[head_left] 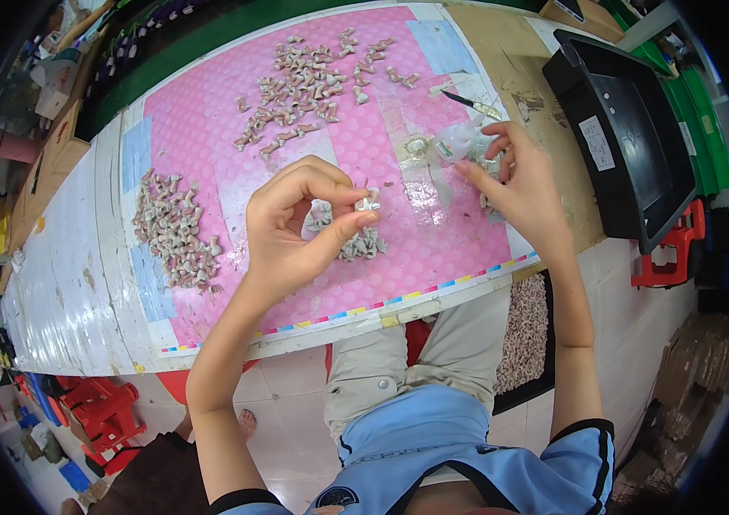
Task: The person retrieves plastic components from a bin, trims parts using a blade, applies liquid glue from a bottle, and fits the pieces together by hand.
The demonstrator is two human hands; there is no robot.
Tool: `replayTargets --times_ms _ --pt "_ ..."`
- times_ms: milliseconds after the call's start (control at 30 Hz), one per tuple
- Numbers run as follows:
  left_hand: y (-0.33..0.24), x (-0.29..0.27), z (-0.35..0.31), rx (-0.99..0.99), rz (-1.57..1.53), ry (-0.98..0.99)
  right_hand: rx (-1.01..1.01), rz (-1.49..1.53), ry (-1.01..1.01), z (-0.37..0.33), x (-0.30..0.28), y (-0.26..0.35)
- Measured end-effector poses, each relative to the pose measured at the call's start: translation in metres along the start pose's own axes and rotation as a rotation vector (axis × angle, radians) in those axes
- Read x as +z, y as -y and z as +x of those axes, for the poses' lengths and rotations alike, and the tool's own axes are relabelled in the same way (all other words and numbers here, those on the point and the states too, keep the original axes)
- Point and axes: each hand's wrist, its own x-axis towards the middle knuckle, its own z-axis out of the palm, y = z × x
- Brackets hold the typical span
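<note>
My left hand (pixel 296 227) is raised over the pink table covering, closed in a pinch. Between thumb and forefinger it holds a small whitish piece (pixel 369 202), its exact shape partly hidden by the fingertips. Below those fingertips lies a small heap of greyish-white pieces (pixel 362 245). My right hand (pixel 523 176) is farther right, its thumb and curved fingers apart. Close to its thumb tip is a small translucent white bottle (pixel 453 144); whether they touch I cannot tell. Under the right hand, some clear, shiny material and pale pieces are partly covered.
Many small beige and pinkish pieces lie in a far pile (pixel 300 86) and a left pile (pixel 174 230). A craft knife (pixel 471 105) lies beyond the bottle. At the right stands a black plastic crate (pixel 630 146), with a red stool (pixel 671 253) below it.
</note>
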Motion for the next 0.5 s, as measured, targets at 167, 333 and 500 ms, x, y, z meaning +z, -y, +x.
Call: replayTargets --times_ms 167,333,500 --pt "-0.003 0.007 0.001 -0.259 -0.333 -0.126 -0.199 -0.095 0.007 0.016 0.018 -0.005" --pt "0.003 -0.005 -0.002 -0.278 -0.596 -0.072 -0.423 -0.007 0.004 0.043 0.015 0.008" --pt "0.0 0.001 0.001 -0.347 -0.554 -0.184 -0.485 0.574 0.088 0.046 0.028 0.03"
